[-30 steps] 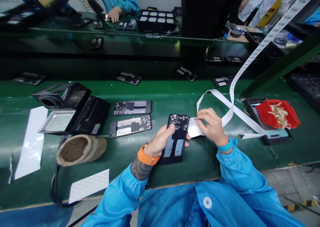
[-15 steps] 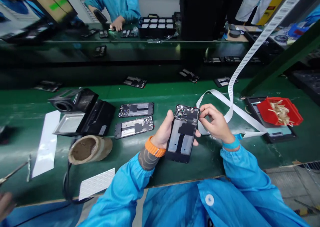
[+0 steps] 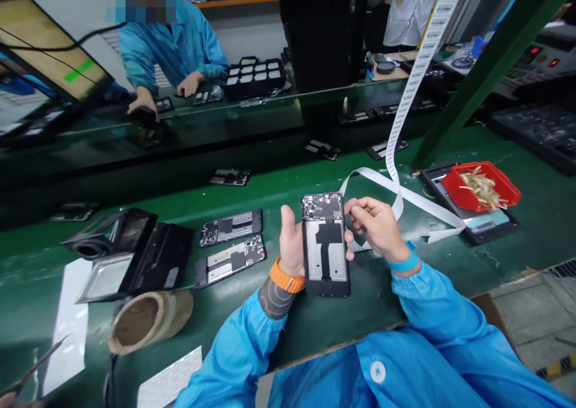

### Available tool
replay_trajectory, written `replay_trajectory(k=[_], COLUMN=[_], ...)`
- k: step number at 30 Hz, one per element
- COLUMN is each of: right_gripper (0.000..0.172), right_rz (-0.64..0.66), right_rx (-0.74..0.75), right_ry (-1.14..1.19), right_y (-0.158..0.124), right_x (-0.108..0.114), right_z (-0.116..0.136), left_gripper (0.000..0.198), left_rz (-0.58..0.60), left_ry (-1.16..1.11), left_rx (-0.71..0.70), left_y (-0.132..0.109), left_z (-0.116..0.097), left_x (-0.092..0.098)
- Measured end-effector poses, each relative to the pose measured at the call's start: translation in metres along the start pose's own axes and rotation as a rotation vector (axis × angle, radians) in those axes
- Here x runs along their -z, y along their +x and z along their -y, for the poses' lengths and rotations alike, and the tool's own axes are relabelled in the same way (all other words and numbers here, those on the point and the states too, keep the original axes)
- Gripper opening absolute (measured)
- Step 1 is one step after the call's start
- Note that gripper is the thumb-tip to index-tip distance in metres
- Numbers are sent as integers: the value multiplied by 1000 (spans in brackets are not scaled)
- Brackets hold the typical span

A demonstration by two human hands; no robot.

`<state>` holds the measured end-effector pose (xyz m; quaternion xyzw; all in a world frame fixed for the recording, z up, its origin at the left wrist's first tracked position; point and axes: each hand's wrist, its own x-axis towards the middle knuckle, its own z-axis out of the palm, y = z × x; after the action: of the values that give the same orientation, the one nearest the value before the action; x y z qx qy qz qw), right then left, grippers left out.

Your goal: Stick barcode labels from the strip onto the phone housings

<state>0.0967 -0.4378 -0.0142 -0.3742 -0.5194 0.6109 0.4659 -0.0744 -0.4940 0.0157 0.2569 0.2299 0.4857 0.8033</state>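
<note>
My left hand point(image 3: 291, 243) grips an opened phone frame point(image 3: 326, 245) from behind, holding it upright with its circuit board and metal plates facing me. My right hand point(image 3: 375, 227) is pinched at the frame's upper right edge, fingers pressed together; what they hold is too small to make out. A long white label strip point(image 3: 407, 99) hangs from above and loops on the green bench point(image 3: 405, 288) just behind my right hand. Two more open phone frames point(image 3: 230, 244) lie flat to the left.
A black fixture point(image 3: 135, 255) and a brown tape roll point(image 3: 146, 319) sit at the left. A red bin of small parts point(image 3: 479, 186) rests on a tray at the right. A person in a blue coat point(image 3: 175, 48) works across the conveyor. White sheets lie near the front edge.
My left hand has raised the phone frame and turned it upright. My right hand left the label strip and moved to the frame's top right edge. The view tilted upward.
</note>
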Motion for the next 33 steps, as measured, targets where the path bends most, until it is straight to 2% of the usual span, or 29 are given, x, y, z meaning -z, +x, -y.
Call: replay_trajectory(k=[4,10,13,17,20,24,33], right_gripper=[36,25,23,25,29,35,39], right_rz=[-115,-138,19,301,425,460,405], right_rx=[-27,107,108,-43,-104,-120,-169], right_ry=[7,-104,-74,-129,-200,-173,-59], right_y=[1,0,-5,-11,-12,-11,-13], right_x=[-3,3,5,-2,-10,-15,-18], right_z=[-3,0,6,17,20,16,7], left_gripper=[114,107,97,71,62,53,40], left_rz=[-1,-35,-102,-207,-236,-251,-397], left_ry=[93,109,24,-120,-158,-128,-30], left_rx=[-6,-22,57,137,190,163,7], left_y=[2,4,11,20,22,21,19], left_z=[5,7,5,7,13,18,21], left_x=[0,6,10,7,0,-5,-10])
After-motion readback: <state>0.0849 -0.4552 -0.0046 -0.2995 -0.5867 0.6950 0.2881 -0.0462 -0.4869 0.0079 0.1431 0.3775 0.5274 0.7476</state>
